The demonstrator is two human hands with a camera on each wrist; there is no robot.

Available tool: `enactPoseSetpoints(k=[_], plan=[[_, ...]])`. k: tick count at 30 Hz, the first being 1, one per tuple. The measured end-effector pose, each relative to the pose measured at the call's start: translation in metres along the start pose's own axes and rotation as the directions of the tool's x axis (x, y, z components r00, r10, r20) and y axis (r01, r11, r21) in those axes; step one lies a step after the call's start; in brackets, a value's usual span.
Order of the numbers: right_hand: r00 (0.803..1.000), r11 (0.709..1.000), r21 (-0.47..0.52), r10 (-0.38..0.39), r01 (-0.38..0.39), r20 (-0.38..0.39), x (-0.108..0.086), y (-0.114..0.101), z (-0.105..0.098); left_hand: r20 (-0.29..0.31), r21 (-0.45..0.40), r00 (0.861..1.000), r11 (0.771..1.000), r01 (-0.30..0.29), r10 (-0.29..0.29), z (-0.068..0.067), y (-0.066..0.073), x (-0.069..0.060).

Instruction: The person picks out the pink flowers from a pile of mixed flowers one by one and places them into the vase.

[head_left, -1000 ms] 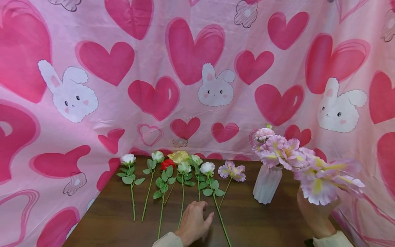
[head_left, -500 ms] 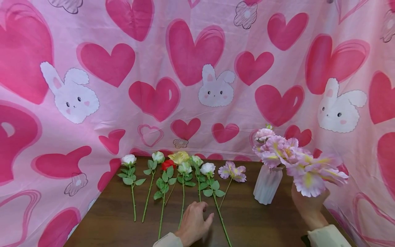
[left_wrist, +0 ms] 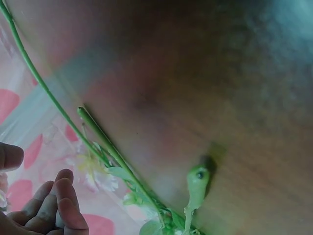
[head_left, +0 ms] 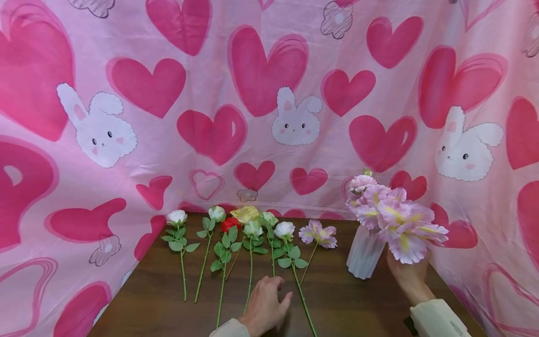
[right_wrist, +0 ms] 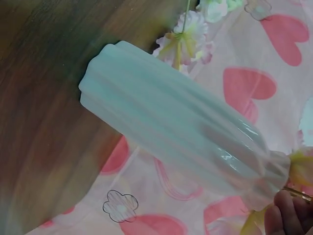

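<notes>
My right hand grips the stem of a pink-and-yellow artificial flower, whose bloom hangs just right of the white fluted vase. In the right wrist view, curled fingers sit close by the vase's mouth, with a bit of thin stem beside them. Pink flowers stand in the vase. On the table, my left hand lies loosely bent between a white rose and its neighbour's stem. The left wrist view shows its fingers holding nothing.
Several white roses, a red rose, a yellow flower and a pink flower lie in a row on the brown table. A pink heart-and-rabbit cloth hangs behind and at both sides.
My right hand has moved left with the flower, bringing its bloom up against the blooms in the vase. The left hand has stayed in place.
</notes>
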State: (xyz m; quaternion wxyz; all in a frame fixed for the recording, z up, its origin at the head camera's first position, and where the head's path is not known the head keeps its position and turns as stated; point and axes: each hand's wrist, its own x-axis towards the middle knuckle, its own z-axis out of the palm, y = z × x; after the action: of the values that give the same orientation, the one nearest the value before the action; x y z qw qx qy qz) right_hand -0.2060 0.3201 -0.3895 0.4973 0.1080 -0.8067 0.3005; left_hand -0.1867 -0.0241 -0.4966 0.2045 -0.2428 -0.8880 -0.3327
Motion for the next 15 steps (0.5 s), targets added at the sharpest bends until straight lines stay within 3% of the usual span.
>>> enactPoseSetpoints(k=[1,2,7,10,15], plan=[[0.996,0.986,-0.160,-0.057,0.045,-0.070,-0.001,0.003,0.003,0.001,0.000,1.000,1.000,0.001,-0.001,0.000,0.000,0.000],[0.983,0.968,-0.235,-0.123,0.089,-0.136,-0.001,0.006,0.005,0.002,0.000,1.000,1.000,0.003,-0.003,0.000,0.000,0.000],[0.981,0.984,-0.156,-0.111,0.086,-0.157,-0.001,0.018,0.013,0.009,-0.005,1.000,1.000,0.013,-0.013,-0.001,0.002,0.000],[0.991,0.991,-0.132,-0.043,0.026,-0.127,0.001,0.020,0.015,0.014,-0.010,1.000,1.000,0.018,-0.017,-0.002,0.003,0.000],[0.996,0.983,-0.173,0.044,-0.056,-0.072,0.006,0.020,0.016,0.009,-0.010,1.000,1.000,0.012,-0.012,-0.002,0.003,0.000]])
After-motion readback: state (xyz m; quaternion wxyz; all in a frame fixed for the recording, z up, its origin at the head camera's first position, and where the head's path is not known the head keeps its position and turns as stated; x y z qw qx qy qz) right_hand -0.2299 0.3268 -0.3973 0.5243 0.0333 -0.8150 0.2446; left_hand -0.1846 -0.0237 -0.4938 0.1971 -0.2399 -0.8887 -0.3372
